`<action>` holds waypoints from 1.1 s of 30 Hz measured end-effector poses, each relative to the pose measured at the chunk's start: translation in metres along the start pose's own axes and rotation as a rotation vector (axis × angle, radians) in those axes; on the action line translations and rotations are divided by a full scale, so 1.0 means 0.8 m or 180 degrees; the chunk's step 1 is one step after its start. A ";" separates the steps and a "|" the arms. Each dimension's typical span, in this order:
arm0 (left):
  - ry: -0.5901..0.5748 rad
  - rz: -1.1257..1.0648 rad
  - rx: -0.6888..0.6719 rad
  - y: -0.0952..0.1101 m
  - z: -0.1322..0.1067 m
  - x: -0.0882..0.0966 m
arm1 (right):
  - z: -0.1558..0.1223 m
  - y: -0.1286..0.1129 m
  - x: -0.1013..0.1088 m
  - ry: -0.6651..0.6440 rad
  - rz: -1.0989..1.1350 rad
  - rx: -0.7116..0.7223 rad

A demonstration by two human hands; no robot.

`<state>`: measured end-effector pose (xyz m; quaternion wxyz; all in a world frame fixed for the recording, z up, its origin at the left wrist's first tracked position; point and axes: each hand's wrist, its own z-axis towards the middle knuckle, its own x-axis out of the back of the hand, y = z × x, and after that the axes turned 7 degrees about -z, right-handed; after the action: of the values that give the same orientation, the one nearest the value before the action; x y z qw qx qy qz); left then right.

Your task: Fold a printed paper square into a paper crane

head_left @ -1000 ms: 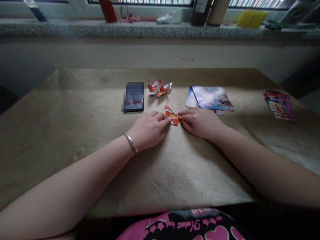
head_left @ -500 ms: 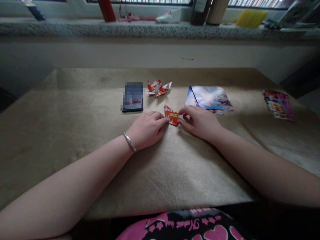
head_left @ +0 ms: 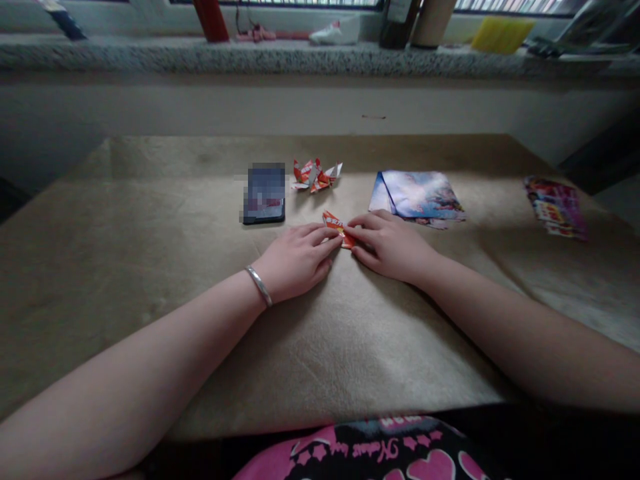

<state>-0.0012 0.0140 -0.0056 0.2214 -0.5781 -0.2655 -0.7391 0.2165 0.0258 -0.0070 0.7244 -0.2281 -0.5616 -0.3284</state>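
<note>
A small folded piece of red and orange paper point(head_left: 334, 223) lies on the tan table cover point(head_left: 150, 267) in the middle. My left hand point(head_left: 297, 259), with a silver bangle at the wrist, presses its fingertips on the paper's left side. My right hand point(head_left: 393, 243) pinches the paper's right side, and its fingers hide much of the paper. Both hands rest low on the table with fingers curled together.
A dark phone point(head_left: 264, 194) lies behind my left hand. Folded red paper shapes point(head_left: 315, 175) sit beside it. A stack of blue picture sheets point(head_left: 417, 195) lies behind my right hand, more coloured sheets point(head_left: 554, 206) at far right. A cluttered stone sill point(head_left: 280, 60) runs along the back.
My right hand's fingers have moved left over the paper, covering more of it. The paper now looks smaller and flatter between the two hands. My left hand has hardly moved.
</note>
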 end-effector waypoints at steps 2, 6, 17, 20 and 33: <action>-0.0077 0.0040 0.0056 -0.002 -0.001 0.004 | 0.001 0.002 0.002 -0.0044 -0.0119 0.0029; -0.0167 0.0051 0.0036 -0.004 -0.001 0.009 | 0.000 0.009 0.003 -0.0024 -0.0166 -0.0008; 0.0223 -0.0081 -0.0103 0.007 0.000 0.006 | -0.002 0.011 -0.005 0.0205 0.0131 -0.0171; 0.0331 -0.0194 -0.0246 0.001 0.000 0.004 | -0.002 0.013 -0.007 0.0215 0.0233 -0.0093; 0.0537 -0.0238 0.0382 -0.015 0.000 -0.003 | -0.003 0.013 -0.002 0.0232 0.0286 0.0364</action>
<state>-0.0081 0.0229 -0.0098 0.2495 -0.4891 -0.3111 -0.7757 0.2255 0.0317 -0.0090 0.7702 -0.1992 -0.5419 -0.2711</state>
